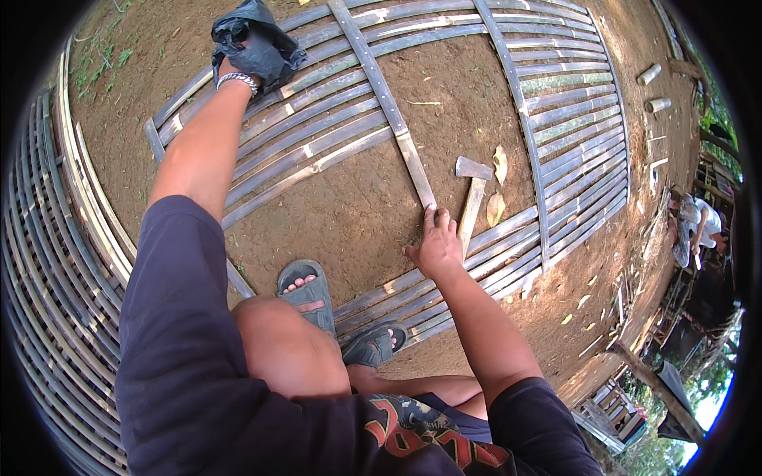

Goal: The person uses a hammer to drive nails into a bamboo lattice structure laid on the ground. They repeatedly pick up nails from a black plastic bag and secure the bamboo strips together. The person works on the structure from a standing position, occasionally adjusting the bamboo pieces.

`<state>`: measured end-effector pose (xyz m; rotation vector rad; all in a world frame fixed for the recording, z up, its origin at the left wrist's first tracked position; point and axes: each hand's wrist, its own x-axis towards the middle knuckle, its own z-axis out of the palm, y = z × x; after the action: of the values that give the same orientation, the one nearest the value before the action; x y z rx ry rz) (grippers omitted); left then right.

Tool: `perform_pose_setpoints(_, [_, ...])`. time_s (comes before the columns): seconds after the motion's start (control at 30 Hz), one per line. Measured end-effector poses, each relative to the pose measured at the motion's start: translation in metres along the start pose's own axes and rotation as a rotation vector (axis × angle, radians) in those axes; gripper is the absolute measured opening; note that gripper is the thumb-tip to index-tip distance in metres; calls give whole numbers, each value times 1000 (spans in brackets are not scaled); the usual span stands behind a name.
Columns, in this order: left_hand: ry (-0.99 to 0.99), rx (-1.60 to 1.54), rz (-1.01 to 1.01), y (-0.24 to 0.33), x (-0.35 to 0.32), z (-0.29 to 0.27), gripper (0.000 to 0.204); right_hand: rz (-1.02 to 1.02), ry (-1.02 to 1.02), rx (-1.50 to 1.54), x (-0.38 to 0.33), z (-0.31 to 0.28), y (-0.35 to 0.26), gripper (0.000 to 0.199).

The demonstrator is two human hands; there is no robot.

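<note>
My left hand (pixel 232 65) reaches into a crumpled black plastic bag (pixel 278 62) at the upper left. The bag hides its fingers, so their grip does not show. My right hand (pixel 436 246) is open, thumb apart, with its fingertips touching the near end of a wooden crosspiece (pixel 386 107). This crosspiece lies across the slats of a bamboo slat panel (pixel 317 151) on the ground. Just beyond my right hand lies a hatchet (pixel 475 190), its wooden handle resting over the slats.
Another stack of slatted bamboo (pixel 59 278) stands along the left. My sandalled feet (pixel 309 297) are by the near slats. Two dry leaves (pixel 498 186) lie beside the hatchet. At the far right a person (pixel 698 226) sits near bamboo pieces (pixel 649 74).
</note>
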<state>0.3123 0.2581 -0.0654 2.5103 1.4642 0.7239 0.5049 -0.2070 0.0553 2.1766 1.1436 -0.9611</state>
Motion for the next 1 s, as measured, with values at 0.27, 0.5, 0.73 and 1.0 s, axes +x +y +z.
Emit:
perform_pose_setpoints(0.27, [-23, 6, 31, -5, 2, -18, 46, -14, 35, 49, -2, 2, 4, 105])
perform_pose_setpoints(0.5, [-25, 2, 27, -2, -4, -19, 45, -30, 6, 23, -3, -2, 7, 104])
perform_pose_setpoints(0.73, [-37, -3, 23, 2, -6, -19, 45, -46, -12, -20, -2, -1, 9, 105])
perform_pose_setpoints(1.0, [-30, -3, 17, 6, -9, -23, 44, -58, -15, -48, -2, -2, 9, 107])
